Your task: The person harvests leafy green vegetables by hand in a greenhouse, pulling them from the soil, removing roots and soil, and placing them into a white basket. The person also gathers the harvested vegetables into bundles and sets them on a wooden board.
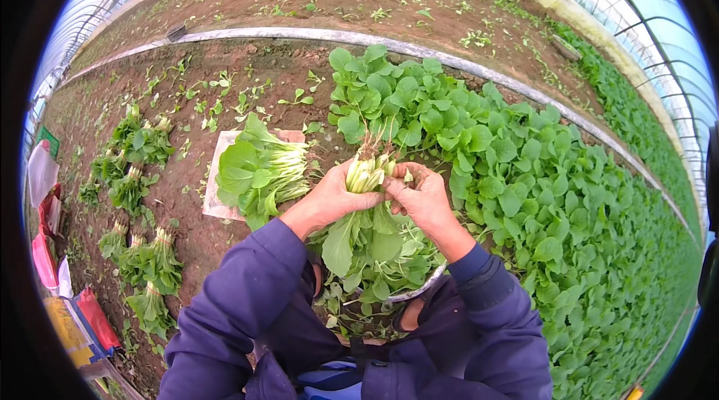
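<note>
My left hand is wrapped round the pale stems of a bunch of leafy greens, its roots pointing away from me and its leaves hanging towards me. At the right side of the same bunch, my right hand has thumb and fingers pinched together by the stems; whether a leaf or stem is between them I cannot tell. A pile of pulled greens lies left of my hands on a pale board. Below the bunch, loose leaves fill a round basin between my legs.
Several tied bundles of greens stand on the soil at left. Dense growing greens cover the right side. A pale raised strip crosses beyond. Coloured bags and a green crate lie at the far left.
</note>
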`<state>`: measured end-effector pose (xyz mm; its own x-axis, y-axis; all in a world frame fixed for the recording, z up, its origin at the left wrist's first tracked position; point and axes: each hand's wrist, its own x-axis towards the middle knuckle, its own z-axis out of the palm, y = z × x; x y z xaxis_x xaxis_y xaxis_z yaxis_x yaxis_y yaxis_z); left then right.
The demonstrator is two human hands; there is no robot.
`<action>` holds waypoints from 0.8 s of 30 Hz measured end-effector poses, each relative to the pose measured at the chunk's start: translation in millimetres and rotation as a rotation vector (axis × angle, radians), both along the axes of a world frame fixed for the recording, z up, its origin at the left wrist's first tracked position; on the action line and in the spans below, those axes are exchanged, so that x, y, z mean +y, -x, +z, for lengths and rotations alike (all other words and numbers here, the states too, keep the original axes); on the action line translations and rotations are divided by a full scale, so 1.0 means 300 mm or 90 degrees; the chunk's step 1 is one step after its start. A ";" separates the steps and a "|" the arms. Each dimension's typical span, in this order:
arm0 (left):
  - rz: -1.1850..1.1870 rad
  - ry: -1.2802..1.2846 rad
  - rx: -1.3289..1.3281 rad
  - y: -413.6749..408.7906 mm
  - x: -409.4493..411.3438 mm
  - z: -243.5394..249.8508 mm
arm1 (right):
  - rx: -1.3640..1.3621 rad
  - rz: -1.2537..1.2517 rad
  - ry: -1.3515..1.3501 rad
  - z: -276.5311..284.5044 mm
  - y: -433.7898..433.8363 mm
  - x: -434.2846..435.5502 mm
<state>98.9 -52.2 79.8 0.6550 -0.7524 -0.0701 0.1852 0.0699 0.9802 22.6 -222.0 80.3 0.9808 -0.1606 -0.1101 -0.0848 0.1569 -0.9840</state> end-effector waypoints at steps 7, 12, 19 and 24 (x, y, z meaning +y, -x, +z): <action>0.014 -0.005 -0.004 -0.012 -0.012 -0.017 | 0.020 0.088 -0.024 -0.017 0.010 -0.029; 0.146 -0.102 -0.153 -0.005 0.008 -0.006 | 0.040 0.077 0.080 -0.005 -0.035 -0.149; 0.267 -0.222 -0.386 -0.021 0.012 0.016 | 0.041 0.175 0.826 -0.531 0.011 -0.359; 0.245 -0.336 -0.409 -0.015 0.040 0.039 | 0.273 0.246 0.794 -0.651 -0.196 -0.453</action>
